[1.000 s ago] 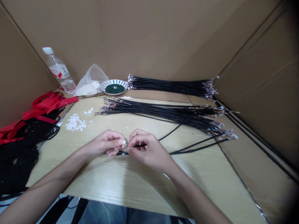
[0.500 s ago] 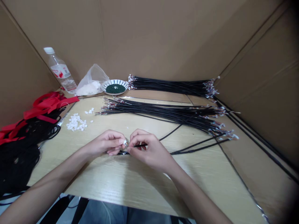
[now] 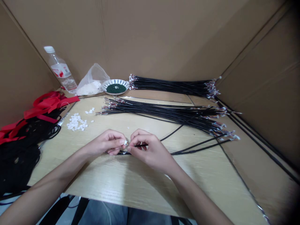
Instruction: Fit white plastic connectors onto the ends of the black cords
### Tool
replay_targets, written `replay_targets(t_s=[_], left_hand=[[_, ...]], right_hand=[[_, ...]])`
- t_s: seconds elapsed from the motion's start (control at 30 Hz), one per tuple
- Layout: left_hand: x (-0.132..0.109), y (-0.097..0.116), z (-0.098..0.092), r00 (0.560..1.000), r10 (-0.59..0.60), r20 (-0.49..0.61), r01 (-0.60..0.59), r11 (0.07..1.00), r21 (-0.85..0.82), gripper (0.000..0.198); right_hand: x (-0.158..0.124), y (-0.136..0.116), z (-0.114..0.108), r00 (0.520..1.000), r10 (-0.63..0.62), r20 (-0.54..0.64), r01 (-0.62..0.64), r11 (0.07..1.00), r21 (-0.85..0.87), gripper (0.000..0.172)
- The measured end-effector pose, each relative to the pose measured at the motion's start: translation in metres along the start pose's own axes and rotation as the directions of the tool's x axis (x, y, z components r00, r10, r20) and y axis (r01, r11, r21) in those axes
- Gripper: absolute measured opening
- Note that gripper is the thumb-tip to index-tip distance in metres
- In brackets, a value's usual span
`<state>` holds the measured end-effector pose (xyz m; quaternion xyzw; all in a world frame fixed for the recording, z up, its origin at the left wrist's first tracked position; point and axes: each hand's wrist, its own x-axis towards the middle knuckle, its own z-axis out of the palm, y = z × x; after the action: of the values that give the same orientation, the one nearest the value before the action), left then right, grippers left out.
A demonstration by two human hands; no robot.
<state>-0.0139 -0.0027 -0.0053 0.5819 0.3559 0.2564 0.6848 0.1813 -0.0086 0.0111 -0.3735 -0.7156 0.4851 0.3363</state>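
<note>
Between thumb and fingers, my left hand (image 3: 110, 142) pinches a small white connector (image 3: 126, 142). My right hand (image 3: 148, 147) is closed on the wire end of a black cable (image 3: 170, 135), right beside that connector. Thin wires show in the narrow gap between the two hands, too small to make out one by one. Under the hands lie more black cables (image 3: 194, 151), their right ends reaching toward the larger bundle. A heap of loose white connectors (image 3: 77, 122) sits on the table left of my left hand.
Two bundles of black cables, a near one (image 3: 159, 112) and a far one (image 3: 171, 86), lie across the table (image 3: 145, 193). A bottle (image 3: 61, 70), a plastic bag (image 3: 91, 84) and a plate of dark green bits (image 3: 116, 87) stand at the back left. Red strips (image 3: 50, 104) lie over black cords (image 3: 18, 165). Cardboard walls (image 3: 164, 37) enclose the table.
Both hands stay almost where they were, still holding the connector and the cable end. The view has shifted very slightly.
</note>
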Motion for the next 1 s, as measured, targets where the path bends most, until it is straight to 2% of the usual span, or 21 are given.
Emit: replay_targets(t_s=[0.63,1.0], left_hand=[[-0.0012,0.0011,0.0001,0.998,0.044,-0.053,-0.037,0.992,0.12,0.032],[-0.0009,-0.0006,0.0004,0.998,0.04,-0.058,-0.031,0.988,0.148,0.033]], right_hand=[[-0.0036,0.0024,0.0025,0.995,-0.096,-0.023,0.089,0.971,-0.223,0.012],[-0.0037,0.0031,0.0033,0.989,-0.145,0.001,0.14,0.952,-0.271,0.015]])
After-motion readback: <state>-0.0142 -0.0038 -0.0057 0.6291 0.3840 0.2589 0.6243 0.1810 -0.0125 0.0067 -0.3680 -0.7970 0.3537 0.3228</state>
